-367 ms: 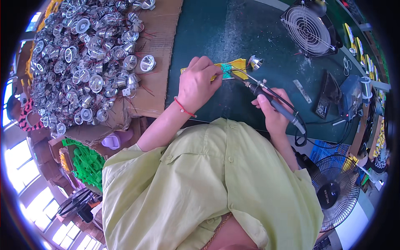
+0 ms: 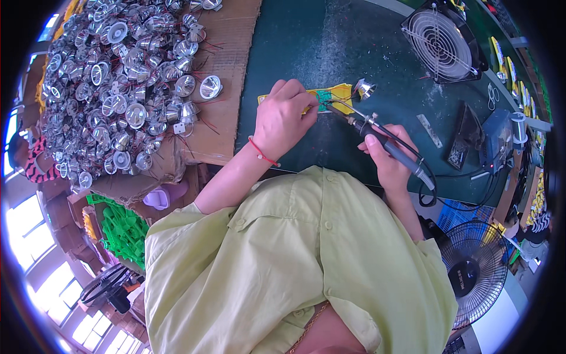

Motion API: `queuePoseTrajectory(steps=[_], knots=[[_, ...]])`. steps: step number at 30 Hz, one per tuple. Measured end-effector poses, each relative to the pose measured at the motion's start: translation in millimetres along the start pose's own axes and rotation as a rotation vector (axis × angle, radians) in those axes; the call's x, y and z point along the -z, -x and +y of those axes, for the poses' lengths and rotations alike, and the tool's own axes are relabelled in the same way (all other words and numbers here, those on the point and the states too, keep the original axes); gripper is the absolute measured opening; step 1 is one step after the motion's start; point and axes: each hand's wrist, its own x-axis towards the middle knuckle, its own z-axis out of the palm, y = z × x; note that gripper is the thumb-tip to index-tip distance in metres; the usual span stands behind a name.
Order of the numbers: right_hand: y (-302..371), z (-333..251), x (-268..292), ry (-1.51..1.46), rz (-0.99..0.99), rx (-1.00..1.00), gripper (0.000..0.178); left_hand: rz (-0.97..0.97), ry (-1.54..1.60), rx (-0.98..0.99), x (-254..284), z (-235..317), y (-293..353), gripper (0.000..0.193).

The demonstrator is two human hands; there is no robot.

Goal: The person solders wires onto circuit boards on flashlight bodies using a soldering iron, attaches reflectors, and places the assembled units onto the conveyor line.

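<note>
A soldering iron [image 2: 392,147] with a thin feed tube along its side is gripped in my right hand [image 2: 389,154]. Its tip meets a small green circuit board [image 2: 323,100] lying on a yellow plastic housing [image 2: 344,92]. My left hand [image 2: 285,113] is over the housing's left part, fingers bent and pinched together at the board's left edge; whatever they pinch is hidden beneath them. Dark wires run over the board toward a silver lamp reflector [image 2: 365,89] at the housing's right end.
Many silver reflectors [image 2: 135,115] with red and black wires are heaped on cardboard [image 2: 221,88] at left. A boxed fan [image 2: 439,41] stands at the far right. Nearer are a metal strip [image 2: 429,130], a black holder [image 2: 466,137], a blue soldering station [image 2: 498,138] and its cable.
Both hands keep nearly the same pose, with the iron still at the board. Most of the picture has shifted slightly; nothing has visibly been let go or picked up.
</note>
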Motion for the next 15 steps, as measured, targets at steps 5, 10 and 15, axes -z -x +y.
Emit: queuePoseTrajectory(steps=[5,10,15], knots=[[5,-3,2,-0.093,0.127,-0.017,0.019,-0.019,0.014,0.010,1,-1,-1,0.008],[7,0,12,-0.112,0.152,0.025,0.018,-0.026,0.014,0.021,1,0,-1,0.008],[10,2,11,-0.125,0.178,0.011,0.018,-0.034,-0.007,0.020,1,0,-2,0.008]])
